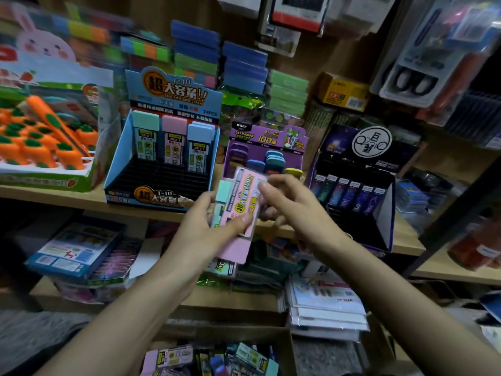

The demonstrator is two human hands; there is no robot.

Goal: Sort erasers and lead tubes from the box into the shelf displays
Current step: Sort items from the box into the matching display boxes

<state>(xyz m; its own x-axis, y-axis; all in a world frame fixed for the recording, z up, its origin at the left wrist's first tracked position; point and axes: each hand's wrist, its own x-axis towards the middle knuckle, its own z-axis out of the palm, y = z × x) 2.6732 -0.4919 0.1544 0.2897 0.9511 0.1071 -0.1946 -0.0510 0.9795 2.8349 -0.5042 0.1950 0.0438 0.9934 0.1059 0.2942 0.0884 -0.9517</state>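
My left hand [206, 226] grips a small stack of lead tubes [238, 207], a pink-capped one on top and a teal-capped one behind it. My right hand [290, 204] pinches the top edge of the pink tube. Both hands are in front of the shelf, between the blue lead-tube display [162, 147] holding three tubes and the purple display [265, 156]. The cardboard box [217, 356] with several more lead tubes lies below, near the bottom edge.
A carrot eraser display [46, 137] stands at the left of the wooden shelf [81, 199]. A dark display of lead tubes [355, 191] stands at the right. Stacked sticky notes fill the back. Packaged stationery lies on the lower shelf.
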